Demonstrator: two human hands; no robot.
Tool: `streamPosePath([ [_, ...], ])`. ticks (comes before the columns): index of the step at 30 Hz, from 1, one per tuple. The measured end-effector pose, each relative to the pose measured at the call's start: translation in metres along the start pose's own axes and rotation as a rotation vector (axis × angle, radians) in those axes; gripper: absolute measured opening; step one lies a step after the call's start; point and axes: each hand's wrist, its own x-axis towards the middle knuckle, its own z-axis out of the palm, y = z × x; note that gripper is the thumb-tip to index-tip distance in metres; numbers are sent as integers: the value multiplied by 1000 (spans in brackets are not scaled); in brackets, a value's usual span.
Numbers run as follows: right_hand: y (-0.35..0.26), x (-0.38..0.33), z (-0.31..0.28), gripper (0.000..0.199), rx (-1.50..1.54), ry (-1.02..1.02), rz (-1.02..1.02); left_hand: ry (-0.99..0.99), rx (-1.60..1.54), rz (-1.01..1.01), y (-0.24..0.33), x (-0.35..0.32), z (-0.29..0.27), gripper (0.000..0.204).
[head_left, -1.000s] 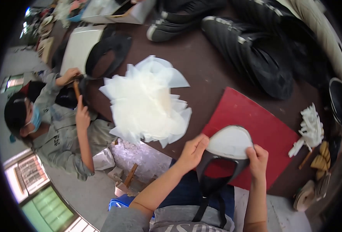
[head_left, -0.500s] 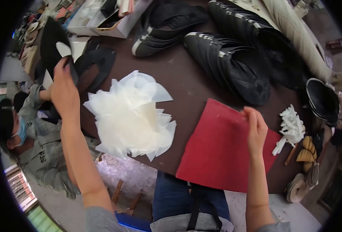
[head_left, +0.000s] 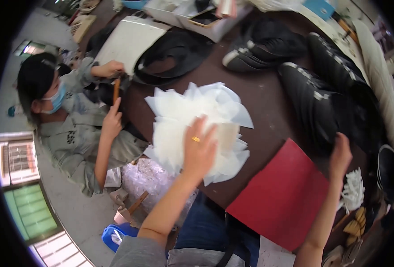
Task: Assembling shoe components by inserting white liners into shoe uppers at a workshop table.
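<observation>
1. Head view: the left hand (head_left: 200,149) lay flat, fingers spread, directly on the pile of white sheets (head_left: 197,129), gripping nothing.
2. The pile sat left of the red board (head_left: 279,196) on the brown table (head_left: 268,102).
3. The right hand (head_left: 340,153) hovered open near the black shoe uppers (head_left: 326,107), well apart from the pile; the left hand was nearer.

So it's a dark brown table (head_left: 268,95), pretty packed. Under the left hand (head_left: 200,149) sits a fanned pile of white sheets (head_left: 192,120). A red board (head_left: 281,196) lies flat just below the right hand (head_left: 340,153). Black shoe pieces (head_left: 326,102) are stacked beyond that hand, and small white scraps (head_left: 353,189) are right beside it.
</observation>
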Motion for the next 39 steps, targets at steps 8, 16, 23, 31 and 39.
streamPosePath([
  [8,-95,7,-150,18,-75,-441,-495,-427,-995,-95,113,-29,-29,67],
  [16,-220,-48,48,21,296,-710,-712,-704,-874,-742,65,-140,-55,35],
  [23,-305,-59,132,24,594,-587,-533,17,-74,-491,-56,-71,-49,41],
  [31,-342,-95,180,17,65,-572,-749,-50,61,-542,-79,-69,-51,44],
  [39,-335,-100,184,7,259,-494,-794,-214,-186,-415,-110,-51,-73,40],
])
